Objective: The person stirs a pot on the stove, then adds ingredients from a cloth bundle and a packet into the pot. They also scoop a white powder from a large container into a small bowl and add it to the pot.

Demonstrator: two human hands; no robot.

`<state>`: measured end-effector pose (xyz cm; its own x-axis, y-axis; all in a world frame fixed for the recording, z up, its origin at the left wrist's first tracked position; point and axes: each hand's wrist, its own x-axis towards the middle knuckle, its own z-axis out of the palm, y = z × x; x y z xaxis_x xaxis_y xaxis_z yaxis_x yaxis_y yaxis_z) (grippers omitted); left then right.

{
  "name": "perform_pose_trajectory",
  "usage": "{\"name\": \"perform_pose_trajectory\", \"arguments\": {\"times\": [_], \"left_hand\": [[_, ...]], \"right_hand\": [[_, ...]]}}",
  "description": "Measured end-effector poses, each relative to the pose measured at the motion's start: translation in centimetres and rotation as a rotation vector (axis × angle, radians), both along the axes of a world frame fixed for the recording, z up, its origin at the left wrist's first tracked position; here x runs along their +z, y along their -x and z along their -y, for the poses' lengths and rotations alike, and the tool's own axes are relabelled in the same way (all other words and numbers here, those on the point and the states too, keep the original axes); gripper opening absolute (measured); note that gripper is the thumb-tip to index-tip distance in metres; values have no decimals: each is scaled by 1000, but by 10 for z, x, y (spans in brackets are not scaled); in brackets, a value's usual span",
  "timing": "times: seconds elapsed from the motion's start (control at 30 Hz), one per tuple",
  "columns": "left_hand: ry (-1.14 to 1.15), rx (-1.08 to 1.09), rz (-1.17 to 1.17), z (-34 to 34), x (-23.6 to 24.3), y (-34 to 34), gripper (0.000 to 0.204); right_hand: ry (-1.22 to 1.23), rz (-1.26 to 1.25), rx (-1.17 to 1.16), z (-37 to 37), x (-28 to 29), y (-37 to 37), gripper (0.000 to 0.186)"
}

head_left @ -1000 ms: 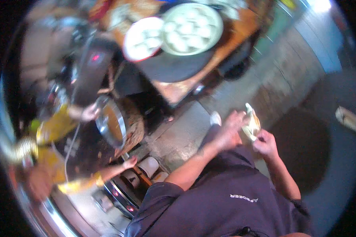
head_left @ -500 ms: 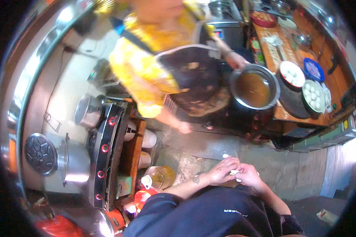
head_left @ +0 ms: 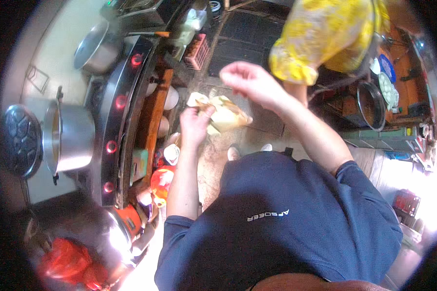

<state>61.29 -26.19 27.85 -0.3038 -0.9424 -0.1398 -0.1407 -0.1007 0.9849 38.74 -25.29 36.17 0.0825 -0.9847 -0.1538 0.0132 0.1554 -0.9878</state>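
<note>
Pale yellow packet-like item point(head_left: 230, 116), crumpled, exact kind unclear; in the left hand point(head_left: 194, 123), above the floor, ahead of the wearer.
Change: both hands meet at the item half a second ago; now the right hand point(head_left: 252, 85) is off it and raised, so the left alone appears to bear the load. Left fingers: clamped on the item's near left edge, thumb over its top. Right fingers: bent, close together, near the item but apart from it; nothing shows in them, and whether the tips meet cannot be told. Beyond, left: black gas stove point(head_left: 116, 121) with lit red knobs; steel stockpot point(head_left: 77, 138) past it. Beyond, right: co-worker's yellow patterned sleeve point(head_left: 296, 53); steel basin point(head_left: 382, 107), farther right.
</note>
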Motion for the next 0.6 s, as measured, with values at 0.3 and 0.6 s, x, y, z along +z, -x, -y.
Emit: {"name": "perform_pose_trajectory", "arguments": {"times": [0.3, 0.6], "left_hand": [[22, 93, -483, 24, 49, -36, 41], [-20, -26, -418, 21, 61, -13, 40]], "right_hand": [[618, -392, 88, 10, 33, -36, 40], [867, -1031, 81, 11, 46, -33, 12]]}}
